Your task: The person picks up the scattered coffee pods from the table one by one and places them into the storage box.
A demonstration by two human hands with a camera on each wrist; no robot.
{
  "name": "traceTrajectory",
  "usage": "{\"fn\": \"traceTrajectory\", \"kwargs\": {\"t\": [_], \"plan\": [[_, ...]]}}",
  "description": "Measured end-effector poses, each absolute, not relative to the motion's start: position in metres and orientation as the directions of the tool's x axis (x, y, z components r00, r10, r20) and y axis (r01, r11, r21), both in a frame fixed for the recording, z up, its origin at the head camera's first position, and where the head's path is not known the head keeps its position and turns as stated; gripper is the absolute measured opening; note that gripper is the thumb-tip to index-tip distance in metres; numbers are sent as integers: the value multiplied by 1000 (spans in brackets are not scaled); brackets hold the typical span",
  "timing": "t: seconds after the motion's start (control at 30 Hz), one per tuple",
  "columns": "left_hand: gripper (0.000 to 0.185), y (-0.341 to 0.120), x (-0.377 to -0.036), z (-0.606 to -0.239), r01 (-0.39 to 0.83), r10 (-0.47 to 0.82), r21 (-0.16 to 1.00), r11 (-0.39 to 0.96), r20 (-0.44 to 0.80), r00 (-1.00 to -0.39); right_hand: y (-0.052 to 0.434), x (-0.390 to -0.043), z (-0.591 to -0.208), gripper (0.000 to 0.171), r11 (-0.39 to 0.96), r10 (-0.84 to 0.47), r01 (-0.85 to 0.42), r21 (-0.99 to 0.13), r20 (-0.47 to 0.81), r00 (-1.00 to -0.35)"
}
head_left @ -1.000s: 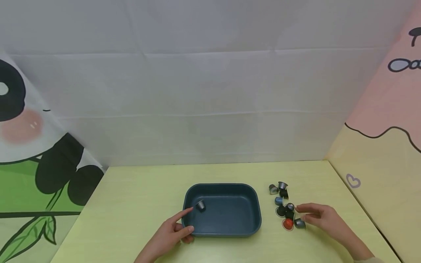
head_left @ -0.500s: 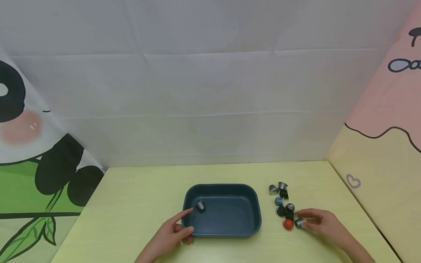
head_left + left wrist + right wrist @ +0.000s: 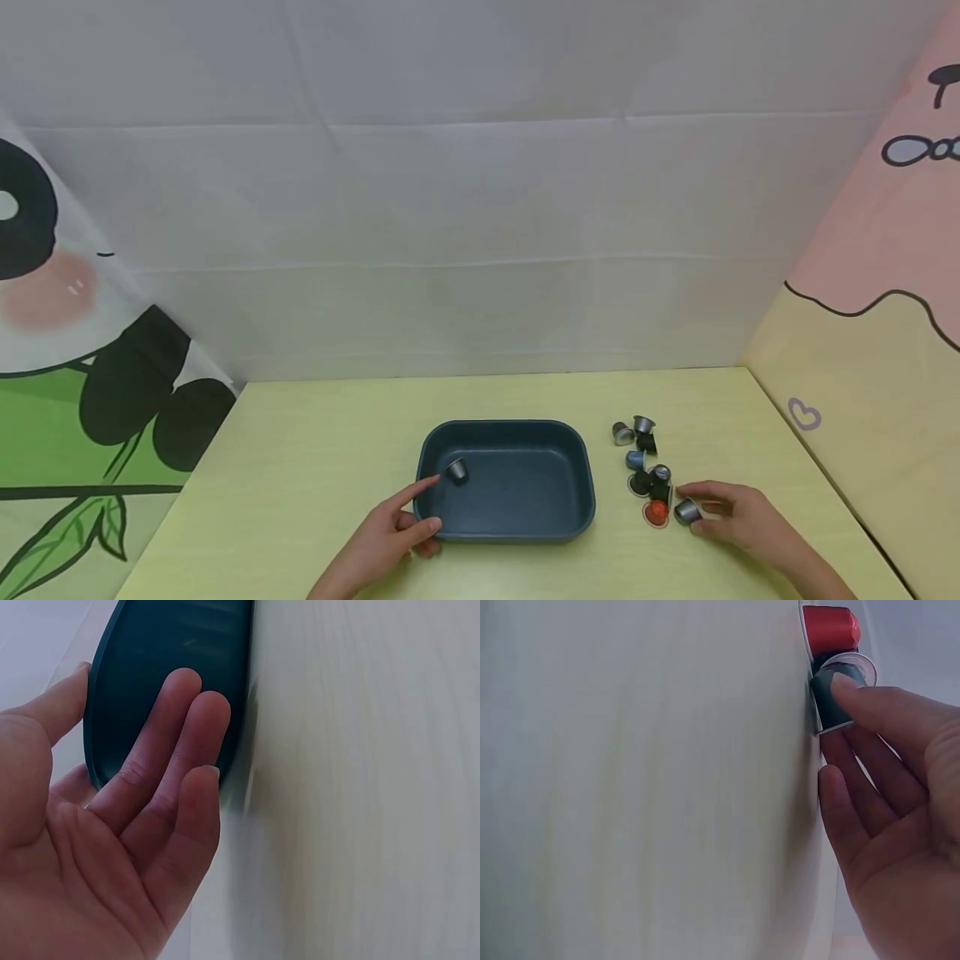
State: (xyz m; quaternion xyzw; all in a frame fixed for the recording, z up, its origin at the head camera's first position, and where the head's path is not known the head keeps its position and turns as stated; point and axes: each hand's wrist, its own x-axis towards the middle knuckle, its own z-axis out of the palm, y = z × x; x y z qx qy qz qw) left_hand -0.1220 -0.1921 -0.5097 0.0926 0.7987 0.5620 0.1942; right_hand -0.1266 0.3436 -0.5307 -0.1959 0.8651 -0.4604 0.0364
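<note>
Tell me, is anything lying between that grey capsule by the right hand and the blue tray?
Only the red capsule, which sits on the table right beside the grey capsule on the side toward the blue tray. Past it the tabletop up to the tray wall is bare. The right hand touches the grey capsule, so lifting it over would likely clear the red one.

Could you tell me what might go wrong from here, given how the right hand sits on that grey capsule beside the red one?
The right hand touches the grey capsule only with its fingertips, so the capsule could slip or roll away. The red capsule lies right beside it and could get knocked into the cluster of capsules. The left hand merely rests against the blue tray, which might slide if bumped.
</note>
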Motion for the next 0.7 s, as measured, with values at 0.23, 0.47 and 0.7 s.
{"fn": "traceTrajectory", "kwargs": {"t": [0.23, 0.47, 0.7], "plan": [[64, -194, -121, -510, -67, 371, 934, 350, -204, -906, 344, -129, -533, 38, 517, -366, -306, -799, 117, -923], [64, -193, -121, -509, -69, 369, 934, 351, -206, -906, 345, -127, -531, 39, 470, -380, -272, -840, 86, -921], [64, -193, -121, -508, -64, 369, 932, 356, -203, -907, 348, -126, -527, 44, 462, -373, -199, -864, 14, -928]]}}
